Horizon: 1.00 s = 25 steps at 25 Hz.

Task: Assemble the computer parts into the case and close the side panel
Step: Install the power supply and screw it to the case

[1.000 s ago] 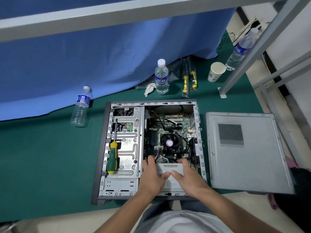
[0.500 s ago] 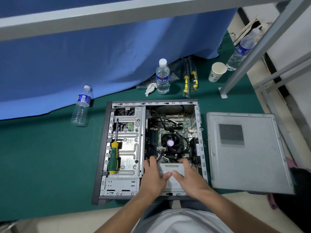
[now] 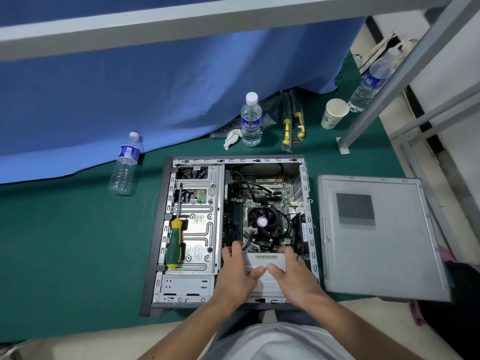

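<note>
An open grey computer case [image 3: 158,229] lies on its side on a green mat. Its motherboard with a black CPU fan [image 3: 262,220] shows inside. A grey power supply box [image 3: 262,261] with a barcode label sits in the case's near right corner. My left hand [image 3: 237,271] grips its left side, fingers curled over the far edge, thumb on top. My right hand [image 3: 292,271] grips its right side the same way. The grey side panel [image 3: 376,240] lies flat to the right of the case. A green and yellow screwdriver [image 3: 174,245] rests on the drive cage.
Three water bottles stand or lie on the mat: one at the left [image 3: 126,165], one behind the case [image 3: 250,120], one at the far right [image 3: 368,81]. A paper cup [image 3: 333,113], yellow-handled tools in a bag [image 3: 292,126] and a metal frame leg [image 3: 345,144] are behind.
Both hands stay on the power supply and have hardly shifted. The view has dropped slightly.
</note>
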Tool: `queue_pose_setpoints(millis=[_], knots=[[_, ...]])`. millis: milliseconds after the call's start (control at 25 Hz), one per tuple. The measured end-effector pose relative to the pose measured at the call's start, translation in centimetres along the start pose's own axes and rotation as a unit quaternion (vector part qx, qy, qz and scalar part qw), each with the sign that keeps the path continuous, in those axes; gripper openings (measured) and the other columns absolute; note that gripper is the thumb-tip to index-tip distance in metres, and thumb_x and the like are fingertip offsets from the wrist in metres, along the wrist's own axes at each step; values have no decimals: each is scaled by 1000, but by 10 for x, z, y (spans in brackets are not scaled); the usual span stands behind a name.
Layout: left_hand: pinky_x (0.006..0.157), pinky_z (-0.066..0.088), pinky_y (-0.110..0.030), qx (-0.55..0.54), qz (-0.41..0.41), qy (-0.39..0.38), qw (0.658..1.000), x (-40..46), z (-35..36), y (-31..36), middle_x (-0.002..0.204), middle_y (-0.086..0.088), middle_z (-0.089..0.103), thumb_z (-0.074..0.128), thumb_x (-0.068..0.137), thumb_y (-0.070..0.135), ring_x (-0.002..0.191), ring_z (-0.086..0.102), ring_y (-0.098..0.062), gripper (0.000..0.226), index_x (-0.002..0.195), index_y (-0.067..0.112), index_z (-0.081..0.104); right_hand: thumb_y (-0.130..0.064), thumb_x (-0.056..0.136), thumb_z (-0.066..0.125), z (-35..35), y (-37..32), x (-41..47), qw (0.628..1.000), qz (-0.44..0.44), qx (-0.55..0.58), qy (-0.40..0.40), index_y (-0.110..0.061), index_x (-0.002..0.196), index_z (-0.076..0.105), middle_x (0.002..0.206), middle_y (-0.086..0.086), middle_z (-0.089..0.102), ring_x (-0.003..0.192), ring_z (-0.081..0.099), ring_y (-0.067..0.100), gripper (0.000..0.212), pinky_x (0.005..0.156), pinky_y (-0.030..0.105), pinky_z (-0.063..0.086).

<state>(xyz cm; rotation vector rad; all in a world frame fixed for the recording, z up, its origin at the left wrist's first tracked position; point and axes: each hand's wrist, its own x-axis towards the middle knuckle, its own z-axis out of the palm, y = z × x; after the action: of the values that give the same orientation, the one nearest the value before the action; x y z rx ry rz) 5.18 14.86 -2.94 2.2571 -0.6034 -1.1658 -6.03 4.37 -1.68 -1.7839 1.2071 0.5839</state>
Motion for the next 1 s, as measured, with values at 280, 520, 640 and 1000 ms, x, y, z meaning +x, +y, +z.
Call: queue_pose_setpoints(millis=[280, 520, 640, 1000], knots=[[77, 44, -26, 33, 0, 7, 999, 0, 6, 3, 117, 2, 29, 67, 91, 34, 89, 49, -12, 49, 117, 24, 27, -48, 100, 44, -8, 0, 2, 1000, -4, -20, -19, -32, 139, 31, 127, 7, 48, 103, 57, 25, 44, 91, 36, 47], [78, 42, -27, 35, -10, -4, 999, 1, -2, 0, 120, 0, 35, 70, 87, 44, 93, 50, -14, 59, 125, 21, 31, -50, 99, 45, -10, -1, -1, 1000, -5, -11, -21, -33, 141, 30, 134, 8, 46, 108, 58, 25, 48, 95, 35, 45], [82, 42, -27, 26, -10, -3, 1000, -1, -1, 1, 123, -1, 33, 70, 87, 42, 97, 48, -15, 61, 127, 19, 30, -50, 99, 45, -9, 0, -2, 1000, -1, 7, -20, -35, 141, 29, 134, 8, 46, 106, 57, 25, 47, 90, 34, 45], [80, 46, -27, 12, -9, 11, 1000, -3, 3, 2, 118, -3, 34, 68, 90, 35, 90, 47, -11, 47, 113, 24, 29, -47, 100, 43, -4, -1, -2, 1000, -4, 4, -6, -30, 135, 32, 121, 6, 50, 99, 59, 25, 40, 89, 37, 48]])
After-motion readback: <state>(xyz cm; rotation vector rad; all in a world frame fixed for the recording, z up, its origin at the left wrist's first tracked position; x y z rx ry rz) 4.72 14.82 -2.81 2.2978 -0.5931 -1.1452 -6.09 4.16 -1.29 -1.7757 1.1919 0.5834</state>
